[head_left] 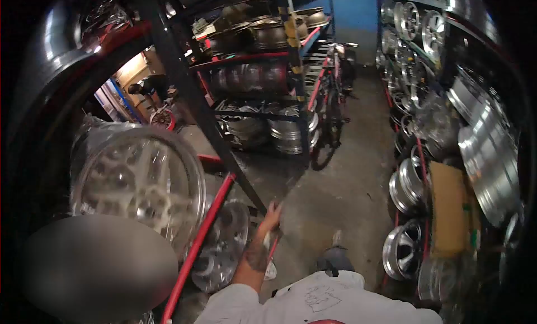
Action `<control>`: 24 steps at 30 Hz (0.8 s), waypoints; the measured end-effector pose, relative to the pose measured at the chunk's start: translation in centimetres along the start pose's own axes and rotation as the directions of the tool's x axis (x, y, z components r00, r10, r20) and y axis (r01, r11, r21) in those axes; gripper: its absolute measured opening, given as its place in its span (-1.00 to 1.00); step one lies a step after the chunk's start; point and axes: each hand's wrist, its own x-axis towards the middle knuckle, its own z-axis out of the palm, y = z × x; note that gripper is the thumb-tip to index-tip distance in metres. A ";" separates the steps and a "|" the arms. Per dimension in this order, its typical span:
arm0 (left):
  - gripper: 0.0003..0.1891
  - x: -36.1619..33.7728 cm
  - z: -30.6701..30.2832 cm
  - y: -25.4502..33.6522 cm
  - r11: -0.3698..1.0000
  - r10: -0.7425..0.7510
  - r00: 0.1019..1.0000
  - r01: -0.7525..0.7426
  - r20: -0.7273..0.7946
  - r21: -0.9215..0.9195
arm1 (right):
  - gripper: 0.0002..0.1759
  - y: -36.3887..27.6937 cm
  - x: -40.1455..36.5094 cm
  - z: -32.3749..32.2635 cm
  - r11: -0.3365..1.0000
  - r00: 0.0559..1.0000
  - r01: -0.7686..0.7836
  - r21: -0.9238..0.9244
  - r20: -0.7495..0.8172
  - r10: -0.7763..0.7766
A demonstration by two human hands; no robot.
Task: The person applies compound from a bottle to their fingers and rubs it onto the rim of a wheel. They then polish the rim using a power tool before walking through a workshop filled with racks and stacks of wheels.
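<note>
My left hand reaches forward beside the foot of the dark shelf post, its fingers partly apart and nothing visible in them. Left of that arm, on the racking, a large alloy wheel stands wrapped in clear plastic. More plastic-wrapped wheels lie lower down, behind a slanting red shelf beam. My right hand is out of view.
An aisle floor runs ahead between racks of wheels. A bicycle stands against the middle rack. On the right are chrome wheels and a cardboard sheet. A person bends over a red-rimmed wheel at far left.
</note>
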 end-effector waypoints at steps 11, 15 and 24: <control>-0.45 34.4 3.0 13.7 0.999 -0.039 0.997 0.039 -0.061 -0.015 | -0.68 -66.9 15.1 21.4 0.791 0.860 0.498 -0.355 0.316 -0.400; -0.59 31.3 -3.9 -11.0 0.779 -0.399 0.914 0.298 0.070 0.552 | -0.65 -97.2 10.9 40.2 0.510 0.405 0.858 -0.064 0.694 -0.595; -0.51 37.3 -18.9 -17.7 0.604 -0.797 0.526 0.690 -0.298 -0.397 | -0.44 -112.7 5.0 88.2 -0.516 -0.223 0.838 -0.178 0.752 -0.621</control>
